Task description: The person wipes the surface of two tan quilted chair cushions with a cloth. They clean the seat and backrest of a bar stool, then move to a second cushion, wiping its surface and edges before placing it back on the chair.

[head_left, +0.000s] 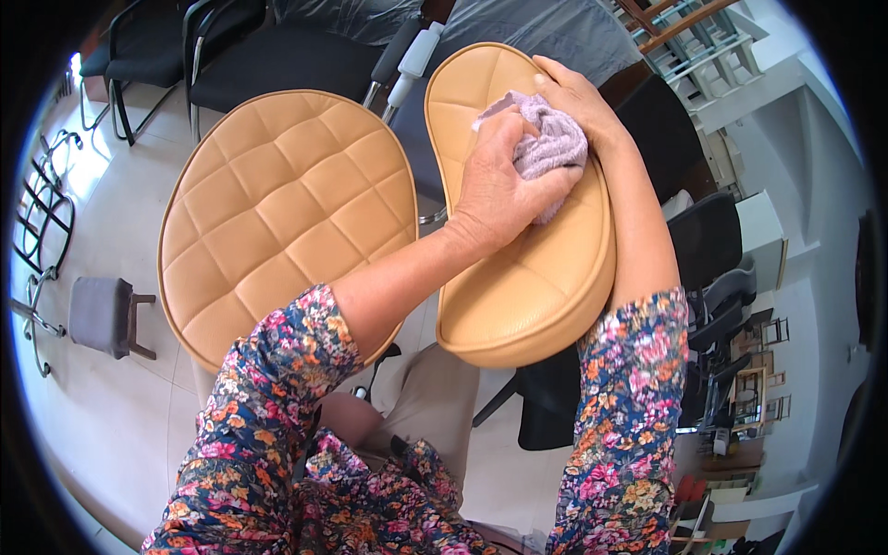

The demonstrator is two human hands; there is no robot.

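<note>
My left hand (496,177) is closed around a crumpled, pale purple terry cloth (551,139) and presses it against a tan leather backrest (513,298). This backrest is a curved, padded piece with piped edges and stitched seams. My right hand (579,100) grips its far right edge, with the fingers partly hidden behind the rim. To the left, beneath my left forearm, is a rounded seat (291,201) in the same tan leather, quilted in diamonds. The cloth hides part of the backrest's middle.
Black chairs (277,62) stand at the far left, near a grey padded armrest (416,59). A small grey stool (100,316) and metal chair bases (48,201) are on the tiled floor (132,416). Clear plastic sheeting (534,35) lies beyond; more chairs (714,236) crowd the right.
</note>
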